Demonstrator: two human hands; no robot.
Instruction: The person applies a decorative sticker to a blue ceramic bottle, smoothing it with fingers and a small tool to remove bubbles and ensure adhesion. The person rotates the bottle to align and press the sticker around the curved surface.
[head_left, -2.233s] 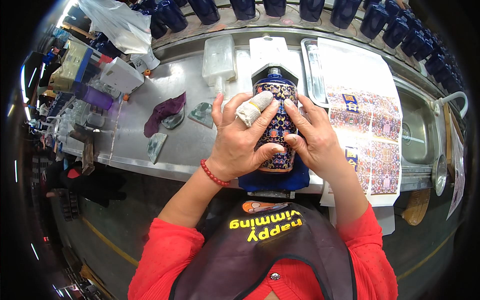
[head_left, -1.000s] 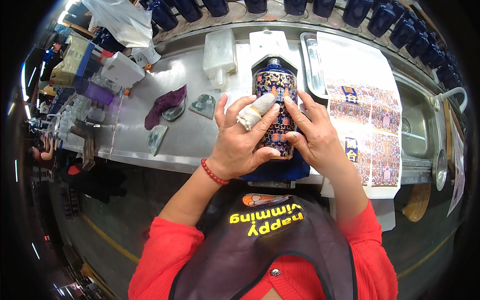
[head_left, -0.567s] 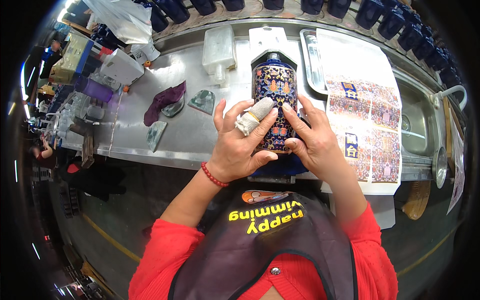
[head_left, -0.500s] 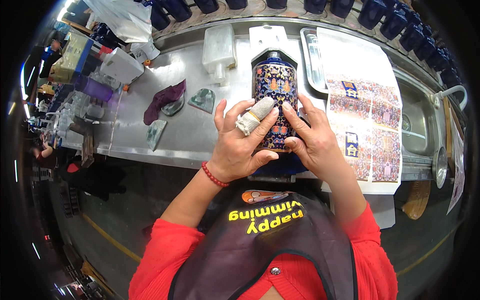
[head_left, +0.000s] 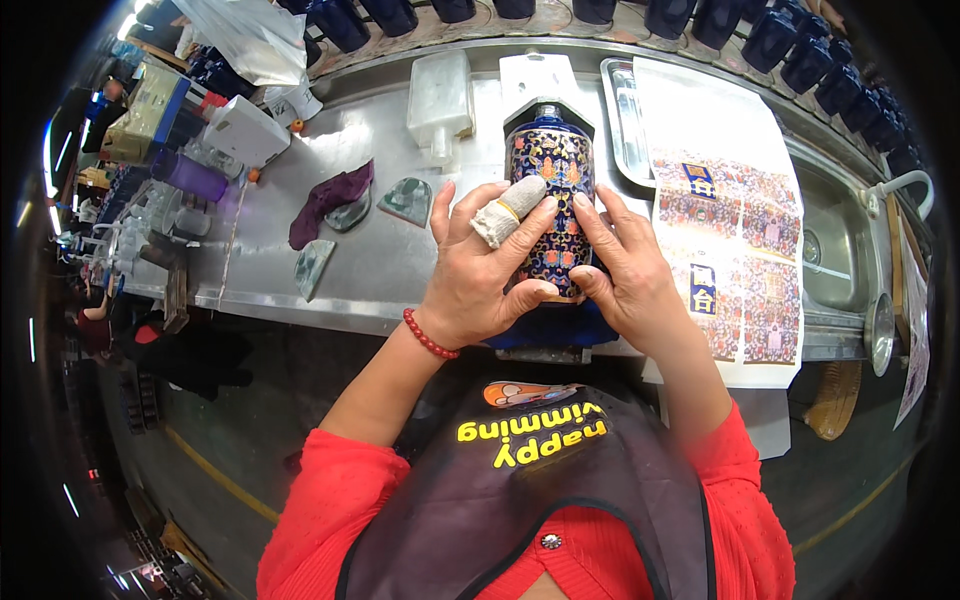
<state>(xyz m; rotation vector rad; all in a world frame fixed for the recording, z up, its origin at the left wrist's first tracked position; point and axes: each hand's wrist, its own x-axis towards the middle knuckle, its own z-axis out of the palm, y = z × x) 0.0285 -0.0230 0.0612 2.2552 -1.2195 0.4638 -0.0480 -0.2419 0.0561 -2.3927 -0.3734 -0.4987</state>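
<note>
A dark blue bottle [head_left: 562, 175] with a colourful floral decal lies on its back in a stand, its neck pointing away from me. My left hand [head_left: 470, 280] rests on its left side, fingers spread and stretched over the decal. One left finger wears a grey cloth finger cover [head_left: 508, 212] held by a yellow band. On the right side, my right hand [head_left: 640, 275] lies with straight fingers on the patterned face, thumb near the bottle's base. Both thumbs touch the lower part of the decal. The underside of the bottle is hidden.
Printed decal sheets [head_left: 730, 260] lie to the right, before a sink [head_left: 835, 240]. A metal tray [head_left: 625, 120] and a clear plastic container [head_left: 440, 100] stand behind. Left are a purple cloth [head_left: 325, 205] and green scraper-like pieces [head_left: 407, 200]. Blue bottles [head_left: 595, 10] line the conveyor.
My fingertips have shifted slightly on the decal; the right thumb has slid up a little and the left fingers sit slightly higher. The bottles on the conveyor have moved along to the left.
</note>
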